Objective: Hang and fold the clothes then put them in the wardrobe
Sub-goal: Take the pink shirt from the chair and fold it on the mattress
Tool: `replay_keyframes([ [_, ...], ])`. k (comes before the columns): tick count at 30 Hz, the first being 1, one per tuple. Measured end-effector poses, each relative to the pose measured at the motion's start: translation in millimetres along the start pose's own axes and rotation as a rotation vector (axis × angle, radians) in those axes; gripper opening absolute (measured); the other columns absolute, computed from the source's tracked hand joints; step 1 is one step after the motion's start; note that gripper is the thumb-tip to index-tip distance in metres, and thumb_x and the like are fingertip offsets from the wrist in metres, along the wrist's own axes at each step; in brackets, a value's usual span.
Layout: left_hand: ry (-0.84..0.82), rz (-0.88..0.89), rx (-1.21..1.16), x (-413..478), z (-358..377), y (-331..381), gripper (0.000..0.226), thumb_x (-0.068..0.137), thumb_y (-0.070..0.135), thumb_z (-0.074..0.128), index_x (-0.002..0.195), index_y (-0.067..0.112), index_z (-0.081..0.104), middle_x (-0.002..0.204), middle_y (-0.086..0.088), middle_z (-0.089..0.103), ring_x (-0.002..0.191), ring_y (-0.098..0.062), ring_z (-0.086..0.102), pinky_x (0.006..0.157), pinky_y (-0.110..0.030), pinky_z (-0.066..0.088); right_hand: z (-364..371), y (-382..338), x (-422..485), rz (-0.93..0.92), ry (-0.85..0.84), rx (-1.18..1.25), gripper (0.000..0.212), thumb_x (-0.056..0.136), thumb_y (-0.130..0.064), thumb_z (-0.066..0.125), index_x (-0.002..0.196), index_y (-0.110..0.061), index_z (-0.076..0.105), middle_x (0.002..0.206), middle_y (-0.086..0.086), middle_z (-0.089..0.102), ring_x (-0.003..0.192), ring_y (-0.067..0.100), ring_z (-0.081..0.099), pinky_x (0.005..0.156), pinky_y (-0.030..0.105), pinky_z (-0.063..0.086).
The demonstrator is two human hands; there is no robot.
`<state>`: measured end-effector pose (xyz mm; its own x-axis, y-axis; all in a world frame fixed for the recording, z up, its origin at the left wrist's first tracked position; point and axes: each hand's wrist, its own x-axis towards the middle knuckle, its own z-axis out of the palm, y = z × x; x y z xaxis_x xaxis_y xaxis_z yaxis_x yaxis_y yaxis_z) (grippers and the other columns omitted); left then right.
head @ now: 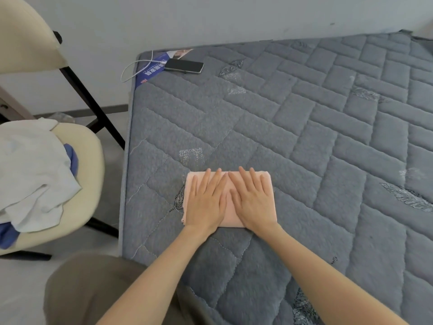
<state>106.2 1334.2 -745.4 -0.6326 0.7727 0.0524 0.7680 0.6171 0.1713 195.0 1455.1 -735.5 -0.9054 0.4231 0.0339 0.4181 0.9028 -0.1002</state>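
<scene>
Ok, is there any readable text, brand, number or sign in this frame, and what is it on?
White characters on the blue label at the corner of the mattress: too blurred to read.
Screen of the phone: dark, no text showing.
No other writing can be seen.

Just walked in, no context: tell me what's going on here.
A person is folding clothes on a grey mattress. The left hand and the right hand lie flat, side by side, on a folded pink cloth near the mattress's edge. A heap of white and blue clothes sits on the chair beside it, not yet folded.
</scene>
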Motion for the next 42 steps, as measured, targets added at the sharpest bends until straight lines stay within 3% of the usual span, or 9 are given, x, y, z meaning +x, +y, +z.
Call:
replay_keyframes([
  [5, 0.022, -0.183, -0.028, 0.3, -2.4, -5.9, 0.051, 0.099, 0.04, 0.025, 0.149, 0.032, 0.023, 0.159, -0.002, 0.013, 0.146, -0.026, 0.008, 0.116, -0.048, 0.012, 5.9, 13.2, 2.9, 0.123, 0.021, 0.09, 0.049, 0.1, -0.045, 0.025, 0.149, -0.034, 0.026, 0.158, 0.003, 0.02, 0.146, 0.03, 0.011, 0.117, 0.048, 0.016],
  [7, 0.023, -0.245, -0.083, -1.8, -2.5, -8.9, 0.051, 0.099, 0.041, 0.026, 0.149, 0.032, 0.022, 0.159, -0.006, 0.012, 0.145, -0.027, 0.009, 0.115, -0.046, 0.02, 8.7, 14.8, 0.3, 0.179, 0.042, 0.159, 0.049, 0.1, -0.044, 0.027, 0.148, -0.034, 0.028, 0.159, 0.004, 0.016, 0.144, 0.035, 0.011, 0.115, 0.046, 0.021],
  [11, 0.027, -0.373, -0.16, -2.8, -5.4, -5.7, 0.053, 0.098, 0.044, 0.028, 0.149, 0.031, 0.019, 0.157, -0.013, 0.008, 0.139, -0.033, 0.019, 0.112, -0.043, 0.022, 10.0, 17.6, -5.2, 0.341, 0.096, 0.412, 0.049, 0.099, -0.043, 0.031, 0.147, -0.037, 0.027, 0.159, 0.006, 0.009, 0.141, 0.03, 0.019, 0.112, 0.041, 0.024],
  [18, 0.062, -0.656, -0.395, 3.1, -14.5, -2.7, 0.065, 0.095, 0.051, 0.036, 0.15, 0.024, 0.014, 0.137, -0.014, 0.035, 0.119, -0.033, 0.036, 0.099, -0.044, 0.028, 6.0, 23.5, -13.7, 0.453, 0.135, 0.698, 0.06, 0.098, -0.034, 0.041, 0.152, -0.025, 0.016, 0.143, 0.004, 0.04, 0.119, 0.016, 0.027, 0.097, 0.025, 0.02],
  [23, 0.074, -0.685, -0.418, -0.4, -15.5, -3.4, 0.07, 0.093, 0.056, 0.038, 0.15, 0.023, 0.014, 0.127, -0.017, 0.043, 0.115, -0.036, 0.043, 0.095, -0.045, 0.036, 0.3, 13.0, -12.9, 0.551, 0.101, 0.677, 0.066, 0.098, -0.045, 0.038, 0.153, -0.025, 0.008, 0.139, 0.012, 0.039, 0.121, 0.032, 0.034, 0.095, 0.039, 0.032],
  [27, 0.078, -0.654, -0.433, -1.8, -16.0, -7.1, 0.069, 0.092, 0.057, 0.038, 0.149, 0.023, 0.016, 0.125, -0.016, 0.043, 0.111, -0.038, 0.049, 0.087, -0.043, 0.042, 0.0, 7.6, -8.4, 0.61, 0.087, 0.642, 0.063, 0.099, -0.047, 0.032, 0.153, -0.025, 0.008, 0.13, 0.013, 0.044, 0.107, 0.033, 0.051, 0.081, 0.036, 0.034],
  [32, 0.049, -0.693, -0.468, 3.2, -13.0, -8.6, 0.068, 0.091, 0.06, 0.036, 0.148, 0.026, 0.017, 0.133, -0.015, 0.045, 0.112, -0.042, 0.052, 0.089, -0.044, 0.041, 0.9, 10.7, -1.9, 0.642, 0.079, 0.693, 0.057, 0.1, -0.046, 0.03, 0.15, -0.024, 0.016, 0.14, 0.009, 0.047, 0.123, 0.031, 0.047, 0.099, 0.041, 0.031],
  [42, 0.052, -0.66, -0.736, 12.1, -20.8, -25.0, 0.061, 0.092, 0.053, 0.045, 0.142, 0.02, 0.031, 0.135, -0.009, 0.048, 0.122, -0.031, 0.047, 0.098, -0.041, 0.038, -16.6, 15.6, 3.7, 0.616, 0.069, 0.873, 0.057, 0.1, -0.044, 0.036, 0.15, -0.024, 0.018, 0.147, 0.003, 0.042, 0.132, 0.027, 0.041, 0.108, 0.043, 0.031],
])
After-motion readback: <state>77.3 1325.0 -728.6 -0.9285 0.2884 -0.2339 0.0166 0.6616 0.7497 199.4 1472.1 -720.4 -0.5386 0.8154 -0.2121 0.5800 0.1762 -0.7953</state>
